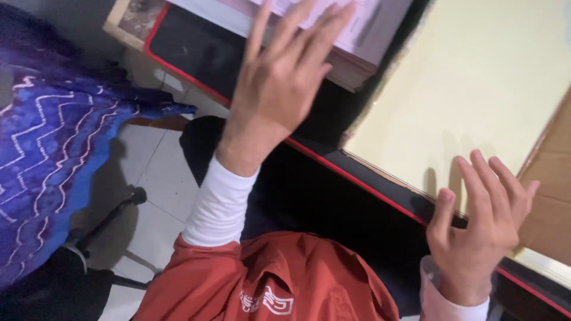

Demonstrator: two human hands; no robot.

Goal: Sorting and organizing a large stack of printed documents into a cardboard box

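Fingers (297, 35) spread over paper stack (357, 41) — its long axis running down-right.

right: bare yellow sheet (476, 77) | left: paper stack (351, 41) blocks

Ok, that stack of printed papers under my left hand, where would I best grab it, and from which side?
Probably the stack of papers is best taken at its thick near edge, coming from the desk's red-trimmed front. That edge shows the layered sheets and lies bare on the black desk. The left hand hovers open over it; the right hand is open beside the pale yellow sheet.
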